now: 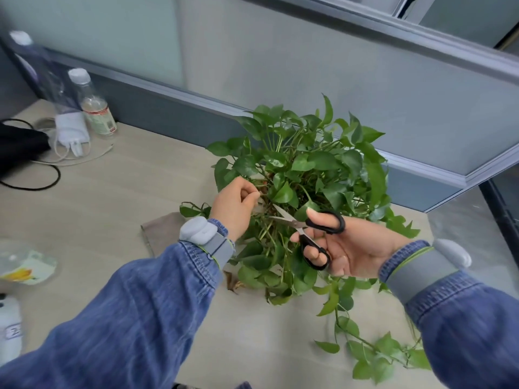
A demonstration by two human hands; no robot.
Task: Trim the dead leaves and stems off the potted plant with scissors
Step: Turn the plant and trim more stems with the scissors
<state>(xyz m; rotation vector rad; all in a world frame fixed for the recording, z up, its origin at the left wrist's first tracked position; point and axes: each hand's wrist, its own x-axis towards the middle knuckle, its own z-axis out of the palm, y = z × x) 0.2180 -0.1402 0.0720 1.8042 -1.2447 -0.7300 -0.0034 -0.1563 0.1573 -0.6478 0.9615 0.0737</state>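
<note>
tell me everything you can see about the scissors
The scissors have black handle loops that look like plastic and short, silvery metal blades. The right hand holds them, thumb through the upper loop and fingers through the lower. The blades are open, pointing left into the potted plant, their tips among thin stems near its centre, just right of the left hand. Whether a stem lies between the blades is not clear.

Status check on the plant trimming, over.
Right hand holds scissors, blades open among the stems. Left hand pinches a stem of the potted plant. Nothing blocks the cut.
</note>
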